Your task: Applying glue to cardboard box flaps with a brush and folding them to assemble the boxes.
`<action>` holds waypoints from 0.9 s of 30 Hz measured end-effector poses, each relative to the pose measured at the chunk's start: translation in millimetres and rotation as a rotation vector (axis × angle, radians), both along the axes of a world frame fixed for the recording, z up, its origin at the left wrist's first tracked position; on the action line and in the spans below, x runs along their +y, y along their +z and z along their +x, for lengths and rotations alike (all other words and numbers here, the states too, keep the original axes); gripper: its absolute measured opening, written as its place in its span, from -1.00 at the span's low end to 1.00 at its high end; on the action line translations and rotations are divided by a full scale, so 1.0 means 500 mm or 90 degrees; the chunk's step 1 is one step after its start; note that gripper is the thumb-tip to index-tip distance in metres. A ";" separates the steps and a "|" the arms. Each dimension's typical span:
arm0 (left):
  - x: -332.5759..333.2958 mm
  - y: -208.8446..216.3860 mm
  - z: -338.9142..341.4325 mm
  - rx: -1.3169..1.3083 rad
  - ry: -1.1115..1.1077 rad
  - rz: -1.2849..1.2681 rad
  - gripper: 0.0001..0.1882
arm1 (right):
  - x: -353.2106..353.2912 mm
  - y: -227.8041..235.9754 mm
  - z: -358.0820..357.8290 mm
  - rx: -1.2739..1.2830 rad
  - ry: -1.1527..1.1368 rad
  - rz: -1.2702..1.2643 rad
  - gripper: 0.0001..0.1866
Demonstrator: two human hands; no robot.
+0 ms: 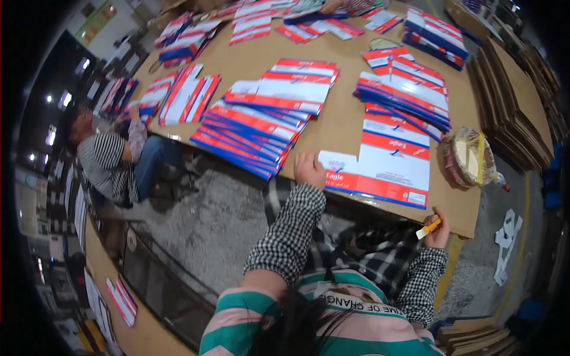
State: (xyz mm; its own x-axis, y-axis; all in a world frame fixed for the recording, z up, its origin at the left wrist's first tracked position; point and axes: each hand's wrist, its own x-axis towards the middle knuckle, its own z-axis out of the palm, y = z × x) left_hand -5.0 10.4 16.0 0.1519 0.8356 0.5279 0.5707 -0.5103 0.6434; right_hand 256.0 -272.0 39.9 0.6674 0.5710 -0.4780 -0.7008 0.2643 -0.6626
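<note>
Near the table's front edge lies a flat red, white and blue printed cardboard sheet (386, 172). My left hand (310, 171) rests at its left end with curled fingers touching the sheet's edge. Just off the front right of the table, my right hand (438, 230) grips a small flat brush (428, 229) with a yellow handle and a pale, wide tip. Right of the sheet stands a round plastic-wrapped tub (469, 157) with cream-coloured contents. Behind the sheet, more printed sheets (409, 89) are piled; a fanned stack (249, 133) spreads to the left.
Further stacks (436, 35) cover the table's far side. Brown cardboard sheets (510, 107) are stacked beyond the right edge. At the left, a seated person (113, 160) in a striped top works at the table. White strips (507, 243) lie on the floor at right.
</note>
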 end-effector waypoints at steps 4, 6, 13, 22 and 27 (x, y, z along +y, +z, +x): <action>0.002 0.004 -0.001 0.004 0.018 -0.015 -0.82 | 0.005 -0.011 0.001 -0.058 0.002 0.012 -0.69; -0.003 0.008 -0.002 -0.002 0.017 -0.024 -0.83 | 0.004 -0.011 -0.002 -0.081 -0.014 0.032 -0.69; -0.010 0.019 0.001 0.007 0.023 -0.023 -0.82 | 0.011 0.003 -0.014 -0.050 -0.039 0.048 -0.72; -0.004 0.013 0.003 0.036 0.003 -0.025 -0.82 | 0.001 -0.005 -0.006 -0.022 -0.020 0.045 -0.69; -0.003 0.008 0.007 0.039 0.012 -0.027 -0.80 | 0.005 -0.011 -0.008 -0.014 -0.040 0.046 -0.70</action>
State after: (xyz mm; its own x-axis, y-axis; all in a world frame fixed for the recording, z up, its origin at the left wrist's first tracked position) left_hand -1.4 8.7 19.9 0.1675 0.8603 0.4815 0.6188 -0.4719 0.6280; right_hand 251.9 -269.5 34.4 0.7123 0.5607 -0.4221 -0.6673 0.3547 -0.6549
